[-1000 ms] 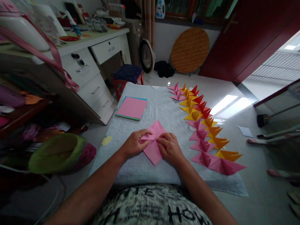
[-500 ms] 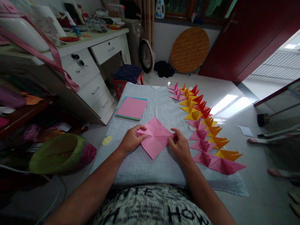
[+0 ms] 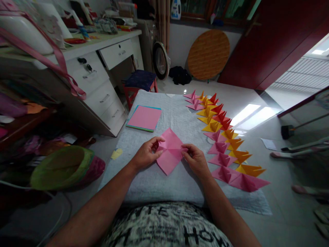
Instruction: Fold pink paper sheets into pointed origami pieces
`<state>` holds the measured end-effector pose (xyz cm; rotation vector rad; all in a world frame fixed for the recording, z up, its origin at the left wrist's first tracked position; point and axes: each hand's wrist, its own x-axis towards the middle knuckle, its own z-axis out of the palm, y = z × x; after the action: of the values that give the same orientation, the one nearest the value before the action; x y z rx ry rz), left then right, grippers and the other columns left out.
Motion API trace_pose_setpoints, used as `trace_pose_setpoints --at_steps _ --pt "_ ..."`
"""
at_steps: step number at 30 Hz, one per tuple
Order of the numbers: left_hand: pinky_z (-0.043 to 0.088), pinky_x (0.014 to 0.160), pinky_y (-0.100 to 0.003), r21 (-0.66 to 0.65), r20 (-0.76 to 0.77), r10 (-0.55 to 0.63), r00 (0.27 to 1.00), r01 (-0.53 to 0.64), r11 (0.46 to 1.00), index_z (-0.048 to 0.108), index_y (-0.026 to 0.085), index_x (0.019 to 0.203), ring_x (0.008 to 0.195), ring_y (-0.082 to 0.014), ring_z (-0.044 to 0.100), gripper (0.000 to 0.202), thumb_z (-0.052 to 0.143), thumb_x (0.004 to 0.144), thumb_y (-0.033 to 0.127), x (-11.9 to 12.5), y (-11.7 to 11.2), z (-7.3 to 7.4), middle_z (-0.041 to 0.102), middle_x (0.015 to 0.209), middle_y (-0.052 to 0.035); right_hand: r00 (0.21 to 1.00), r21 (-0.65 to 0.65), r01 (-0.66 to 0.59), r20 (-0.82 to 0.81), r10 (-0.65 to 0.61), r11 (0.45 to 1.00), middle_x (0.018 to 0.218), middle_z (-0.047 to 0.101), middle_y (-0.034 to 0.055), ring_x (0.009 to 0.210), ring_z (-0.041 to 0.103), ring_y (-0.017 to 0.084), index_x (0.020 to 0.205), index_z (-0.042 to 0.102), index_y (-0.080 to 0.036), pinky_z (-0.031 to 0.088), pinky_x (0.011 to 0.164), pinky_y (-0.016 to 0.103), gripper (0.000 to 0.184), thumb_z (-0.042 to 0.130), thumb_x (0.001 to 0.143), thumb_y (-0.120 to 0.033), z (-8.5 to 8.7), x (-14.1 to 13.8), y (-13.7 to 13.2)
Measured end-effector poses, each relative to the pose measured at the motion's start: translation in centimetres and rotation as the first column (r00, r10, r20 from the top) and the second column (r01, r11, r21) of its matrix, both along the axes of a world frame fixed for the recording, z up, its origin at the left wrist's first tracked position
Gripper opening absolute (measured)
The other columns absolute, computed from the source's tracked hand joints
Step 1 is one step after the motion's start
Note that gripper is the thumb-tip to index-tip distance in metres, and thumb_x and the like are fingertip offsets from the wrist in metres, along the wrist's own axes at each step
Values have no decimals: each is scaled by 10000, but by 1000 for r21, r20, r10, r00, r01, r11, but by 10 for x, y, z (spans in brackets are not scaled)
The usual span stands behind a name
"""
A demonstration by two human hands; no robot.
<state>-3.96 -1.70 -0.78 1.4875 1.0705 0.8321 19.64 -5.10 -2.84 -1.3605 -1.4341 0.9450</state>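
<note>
A creased sheet of pink origami paper (image 3: 169,156) lies turned like a diamond on the cloth in front of me, its side corners bent inward. My left hand (image 3: 149,151) pinches its left corner between thumb and fingers. At the opposite corner, my right hand (image 3: 194,157) grips the paper the same way. Beyond the left hand rests a stack of square coloured paper (image 3: 145,117), pink on top. To the right stand rows of folded paper pieces: pink ones (image 3: 219,148), yellow ones (image 3: 212,125) and red ones (image 3: 224,120).
A pale blue cloth (image 3: 164,188) covers the table. A small yellow scrap (image 3: 117,153) lies at its left edge. On the floor at left is a green and pink basket (image 3: 64,168). Behind it stands a white desk (image 3: 102,97); a stool (image 3: 141,80) is beyond the table.
Both hands have moved closer together, pushing the pink paper's left and right corners inward, so the sheet looks narrower. The stack and folded pieces stay put.
</note>
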Motion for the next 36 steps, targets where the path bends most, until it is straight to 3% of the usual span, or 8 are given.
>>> trace_pose_setpoints --at_steps 5,10,18,20,24,27,31,36 --pt "468 762 -261 106 -100 -22 995 33 994 572 188 1178 790 -143 602 390 650 807 278 1 -4 4 633 885 -8 999 21 1 -51 0 1000 825 682 3 648 555 129 1068 677 -201 461 608 251 307 625 772 -264 3 -5 0" --pt "458 726 -257 199 -251 78 965 -28 980 628 190 1093 750 -152 613 275 647 862 339 2 -4 6 669 852 1 998 49 57 -13 -56 997 777 686 9 694 592 158 957 700 -203 494 699 294 200 618 790 -275 5 -9 1" --pt "484 803 -281 369 -244 170 955 -70 927 710 208 904 851 -179 596 130 629 894 310 1 -2 3 626 875 -28 992 229 7 118 -34 973 816 648 30 782 603 182 832 712 -235 503 736 319 118 598 845 -209 16 -12 1" --pt "486 843 -302 441 -232 217 948 -97 892 730 211 871 903 -185 566 113 650 882 291 3 -3 4 581 953 -46 983 296 5 171 -58 955 945 638 57 908 604 204 830 722 -247 508 813 354 119 616 847 -195 19 -14 0" --pt "444 985 -399 534 -250 275 928 -105 839 749 220 827 1126 -243 479 73 695 855 261 6 -9 9 498 1353 -76 961 365 -72 274 -34 928 1226 618 88 1192 543 256 851 708 -254 467 974 446 133 606 869 -171 28 -19 -1" --pt "431 1002 -428 521 -285 226 932 -47 852 749 230 854 1155 -255 472 83 673 875 258 6 -10 12 480 1461 -58 947 379 -197 312 76 904 1075 703 62 1170 573 244 881 686 -259 438 1019 467 179 551 894 -142 35 -21 1" --pt "462 949 -385 430 -219 91 971 12 903 726 209 881 1003 -227 587 113 639 898 279 5 -8 13 699 1092 -77 931 355 -234 350 103 905 849 720 25 1047 614 237 859 680 -253 423 989 447 182 546 892 -134 41 -22 4" --pt "444 666 -254 231 -138 27 990 6 973 710 174 873 680 -144 573 168 658 876 334 7 -7 11 665 749 -6 961 283 -146 270 68 948 858 702 28 885 628 217 1007 662 -247 453 881 401 171 613 857 -184 39 -27 9"
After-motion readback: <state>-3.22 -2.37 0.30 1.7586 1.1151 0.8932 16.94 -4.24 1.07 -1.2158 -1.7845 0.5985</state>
